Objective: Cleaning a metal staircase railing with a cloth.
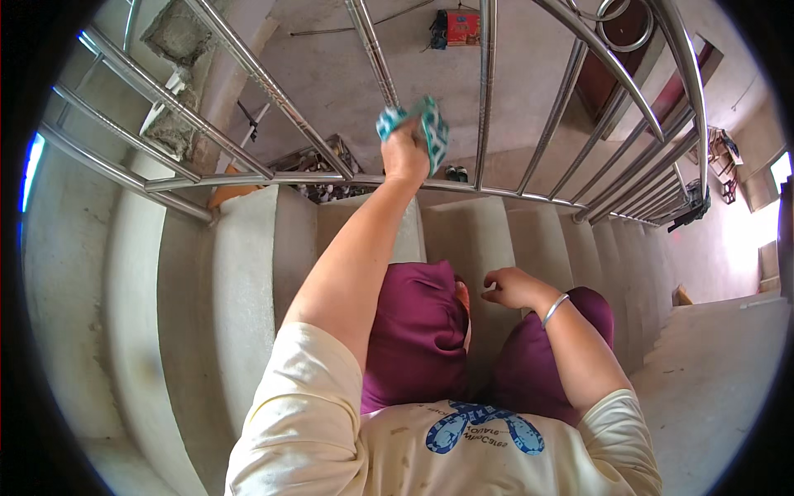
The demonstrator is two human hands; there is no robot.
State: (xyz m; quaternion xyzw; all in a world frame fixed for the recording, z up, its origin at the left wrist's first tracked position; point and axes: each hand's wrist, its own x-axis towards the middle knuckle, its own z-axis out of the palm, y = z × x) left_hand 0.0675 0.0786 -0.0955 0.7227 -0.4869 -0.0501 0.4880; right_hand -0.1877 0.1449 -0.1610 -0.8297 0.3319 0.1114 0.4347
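My left hand [404, 155] reaches out to the stair railing and grips a teal and white patterned cloth [436, 133]. The cloth is bunched about the lower part of an upright metal baluster [374, 53], just above the bottom rail [298, 178]. Motion blurs the cloth's edges a little. Above my right knee, my right hand [512, 287] holds nothing, its fingers loosely curled and apart. A silver bangle [554, 311] circles that wrist.
Concrete steps [466, 232] descend to the right and rise to the left. Beyond the railing, a red box [463, 28] stands on the lower floor. A black bag [693, 203] hangs near the railing's far right end. Dark shoes [457, 173] lie below.
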